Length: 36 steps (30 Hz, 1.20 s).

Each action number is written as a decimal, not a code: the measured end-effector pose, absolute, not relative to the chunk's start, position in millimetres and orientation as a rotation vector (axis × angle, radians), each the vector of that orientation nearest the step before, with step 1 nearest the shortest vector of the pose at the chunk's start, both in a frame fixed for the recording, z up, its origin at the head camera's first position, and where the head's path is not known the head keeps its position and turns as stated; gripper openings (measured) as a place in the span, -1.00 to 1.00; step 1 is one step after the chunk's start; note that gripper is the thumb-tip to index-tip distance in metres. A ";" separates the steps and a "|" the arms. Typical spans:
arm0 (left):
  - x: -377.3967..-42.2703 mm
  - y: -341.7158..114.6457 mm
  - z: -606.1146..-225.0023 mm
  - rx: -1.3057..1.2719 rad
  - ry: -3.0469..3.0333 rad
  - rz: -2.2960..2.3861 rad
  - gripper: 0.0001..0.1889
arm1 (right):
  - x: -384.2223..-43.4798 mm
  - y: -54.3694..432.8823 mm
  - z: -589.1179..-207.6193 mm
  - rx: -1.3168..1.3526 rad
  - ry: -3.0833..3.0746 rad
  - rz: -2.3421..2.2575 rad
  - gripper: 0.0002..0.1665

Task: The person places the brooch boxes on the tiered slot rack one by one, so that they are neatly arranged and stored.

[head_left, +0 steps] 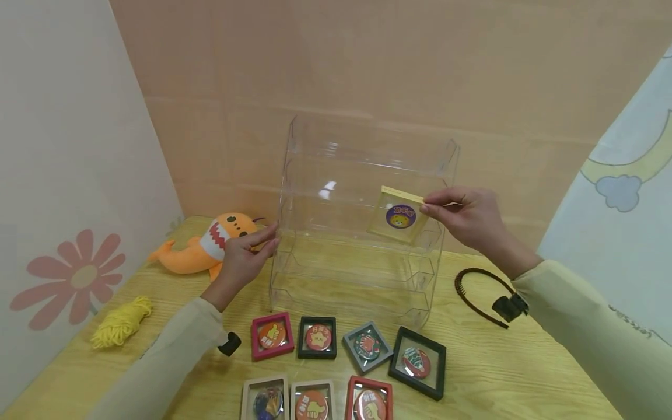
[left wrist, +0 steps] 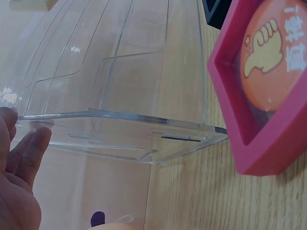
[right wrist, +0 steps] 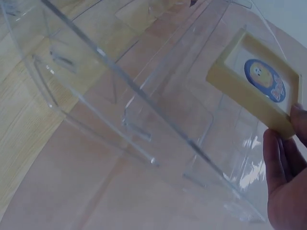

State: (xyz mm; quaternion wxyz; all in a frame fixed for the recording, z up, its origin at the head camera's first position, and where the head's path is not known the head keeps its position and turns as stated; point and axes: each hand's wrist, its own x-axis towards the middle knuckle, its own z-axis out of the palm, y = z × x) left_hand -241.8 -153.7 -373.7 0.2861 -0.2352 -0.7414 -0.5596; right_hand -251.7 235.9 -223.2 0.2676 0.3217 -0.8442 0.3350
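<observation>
A clear acrylic tiered display rack (head_left: 357, 216) stands on the table. At its left side my left hand (head_left: 245, 259) pinches the edge of the side panel; in the left wrist view the fingers (left wrist: 31, 151) and thumb lie on either side of that edge. My right hand (head_left: 472, 219) holds a small yellow square frame (head_left: 400, 214) by its right corner, between thumb and fingers. A round purple badge with a yellow bear shows inside it. The frame is tilted in front of the rack's middle tiers, and I cannot tell whether it touches the rack.
Several framed badges lie before the rack, among them a pink frame (head_left: 272, 336), a grey frame (head_left: 367, 346) and a black frame (head_left: 418, 362). An orange shark plush (head_left: 191, 256) and yellow yarn (head_left: 122, 322) lie left. A dark headband (head_left: 462, 286) lies right.
</observation>
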 end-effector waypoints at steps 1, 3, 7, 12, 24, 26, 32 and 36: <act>-241.7 -153.8 -374.0 -0.631 -1.977 -1.494 -0.63 | -253.5 231.5 -223.8 0.859 -2.272 0.901 -0.93; -241.5 -153.7 -374.0 -0.638 -1.972 -1.485 -0.63 | -257.7 223.0 -224.8 0.854 -2.258 0.893 -0.95; -235.5 -150.9 -367.2 -0.644 -1.973 -1.464 -0.64 | -265.1 209.2 -227.0 0.873 -2.224 0.890 -0.95; -219.5 -144.5 -348.7 -0.635 -2.002 -1.460 -0.66 | -274.5 195.8 -232.2 0.925 -2.196 0.922 -0.95; -217.6 -142.7 -347.2 -0.624 -2.012 -1.481 -0.66 | -278.0 175.8 -248.4 0.914 -2.321 0.949 -0.95; -217.6 -142.4 -347.6 -0.626 -2.011 -1.481 -0.66 | -277.3 173.6 -249.6 0.910 -2.348 0.958 -0.94; -217.9 -142.5 -348.1 -0.645 -2.000 -1.456 -0.67 | -277.3 167.8 -251.0 0.905 -2.398 0.941 -0.95; -217.7 -143.3 -348.5 -0.638 -2.001 -1.474 -0.67 | -276.8 161.8 -250.0 0.903 -2.431 0.931 -0.94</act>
